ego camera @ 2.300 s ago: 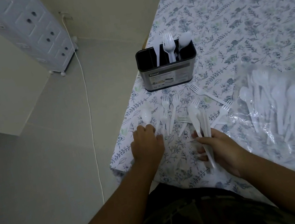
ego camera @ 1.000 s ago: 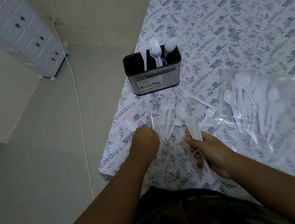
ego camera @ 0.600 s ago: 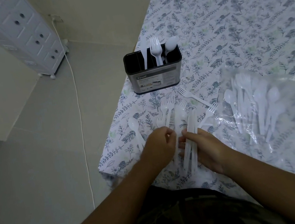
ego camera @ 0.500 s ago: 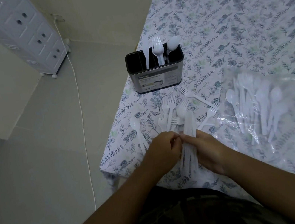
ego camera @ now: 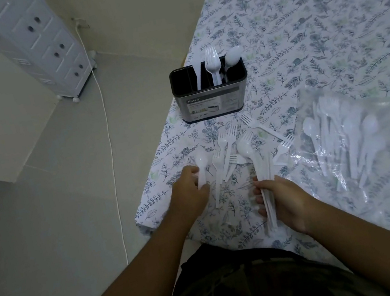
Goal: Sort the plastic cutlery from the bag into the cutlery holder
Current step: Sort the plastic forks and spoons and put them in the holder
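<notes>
Head view, left hand (ego camera: 189, 193) pinching a spoon (ego camera: 201, 170), right hand (ego camera: 283, 201) gripping a bundle of cutlery (ego camera: 266, 187), holder (ego camera: 210, 92) beyond

Bag (ego camera: 358, 134) cutlery blurred behind plastic

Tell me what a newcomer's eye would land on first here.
Most likely the cutlery holder standing near the table's left edge, with a knife, forks and a spoon upright in separate compartments. Next, the loose forks and spoons scattered on the floral tablecloth in front of it, where the left hand takes hold of a spoon and the right hand grips a bundle of white cutlery. To the right lies the clear bag, still holding more pieces.
</notes>
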